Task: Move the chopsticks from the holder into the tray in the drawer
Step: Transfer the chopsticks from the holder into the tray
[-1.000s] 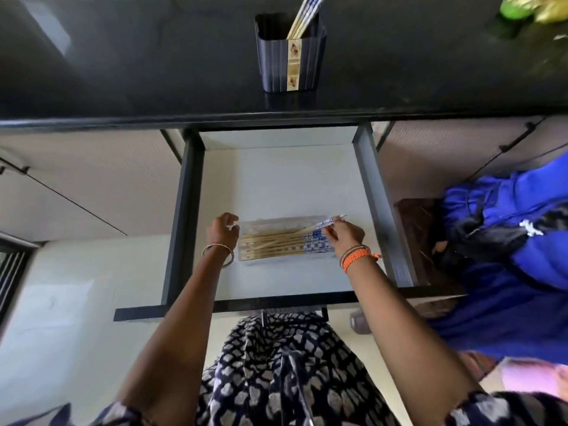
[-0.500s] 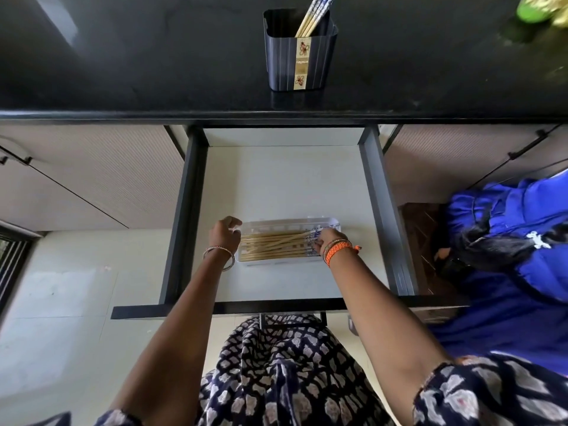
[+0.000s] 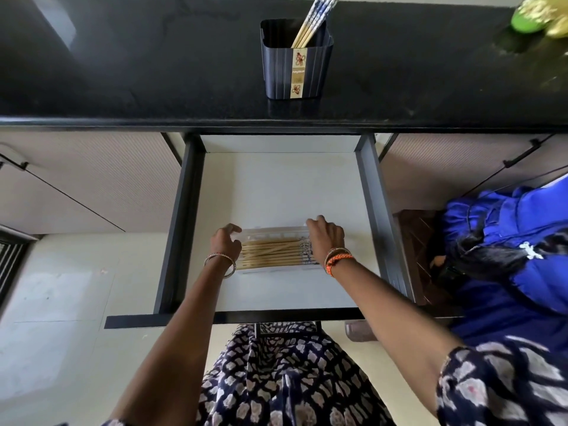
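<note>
The left hand curls loosely against the left end of the clear tray, fingers bent at its rim; whether it truly grips the tray cannot be told. The right hand lies over the tray's right end, fingers bent down on the patterned ends of the chopsticks, nothing lifted in it. Those chopsticks lie side by side along the tray, which sits near the front edge of the open drawer, midway between its side walls. Above, on the black countertop, the dark holder stands near the front edge with a few remaining chopsticks leaning in it.
</note>
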The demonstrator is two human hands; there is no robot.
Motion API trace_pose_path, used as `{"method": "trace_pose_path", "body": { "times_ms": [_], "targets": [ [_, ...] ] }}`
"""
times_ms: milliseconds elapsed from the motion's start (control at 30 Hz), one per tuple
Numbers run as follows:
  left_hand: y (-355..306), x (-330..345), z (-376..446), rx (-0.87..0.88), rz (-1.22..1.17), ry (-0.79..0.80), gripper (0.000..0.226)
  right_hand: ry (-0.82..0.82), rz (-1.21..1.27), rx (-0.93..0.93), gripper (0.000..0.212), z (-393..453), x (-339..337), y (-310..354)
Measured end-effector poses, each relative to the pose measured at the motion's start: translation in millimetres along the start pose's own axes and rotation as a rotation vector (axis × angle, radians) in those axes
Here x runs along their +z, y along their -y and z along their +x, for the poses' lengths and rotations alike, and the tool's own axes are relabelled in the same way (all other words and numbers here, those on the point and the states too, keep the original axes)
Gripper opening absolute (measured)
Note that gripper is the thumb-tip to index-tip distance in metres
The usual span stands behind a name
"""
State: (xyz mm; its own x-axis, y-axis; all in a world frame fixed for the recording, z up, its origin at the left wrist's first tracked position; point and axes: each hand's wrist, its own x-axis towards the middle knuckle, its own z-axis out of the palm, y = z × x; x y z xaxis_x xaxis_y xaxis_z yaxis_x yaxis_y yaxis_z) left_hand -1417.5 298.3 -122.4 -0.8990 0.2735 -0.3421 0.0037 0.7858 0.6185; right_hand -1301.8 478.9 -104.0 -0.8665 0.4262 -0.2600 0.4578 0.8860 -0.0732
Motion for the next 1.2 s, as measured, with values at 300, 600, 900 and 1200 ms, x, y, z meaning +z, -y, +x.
{"method": "trace_pose_path", "body": {
  "times_ms": [300,600,900,1200],
  "targets": [
    [2.8,-6.9,-6.6,0.02,-0.058,-0.019,0.042,-0.029,-0.193,-0.314,0.057,12.0,11.2,3.1],
    [7.7,-12.8,-9.4,0.023,-0.088,-0.01,0.041,0.056,-0.34,-0.327,0.031,7.8,7.6,20.8],
    [10.3,-17.5,-14.4,0.025,-0.089,-0.022,0.04,0.095,-0.329,-0.304,0.038,8.7,18.5,32.2],
    [-18.1,-40.4,-7.1,0.126,-0.11,-0.077,0.038,0.039,-0.265,-0.349,0.028,19.8,-7.9,29.0]
  ]
}}
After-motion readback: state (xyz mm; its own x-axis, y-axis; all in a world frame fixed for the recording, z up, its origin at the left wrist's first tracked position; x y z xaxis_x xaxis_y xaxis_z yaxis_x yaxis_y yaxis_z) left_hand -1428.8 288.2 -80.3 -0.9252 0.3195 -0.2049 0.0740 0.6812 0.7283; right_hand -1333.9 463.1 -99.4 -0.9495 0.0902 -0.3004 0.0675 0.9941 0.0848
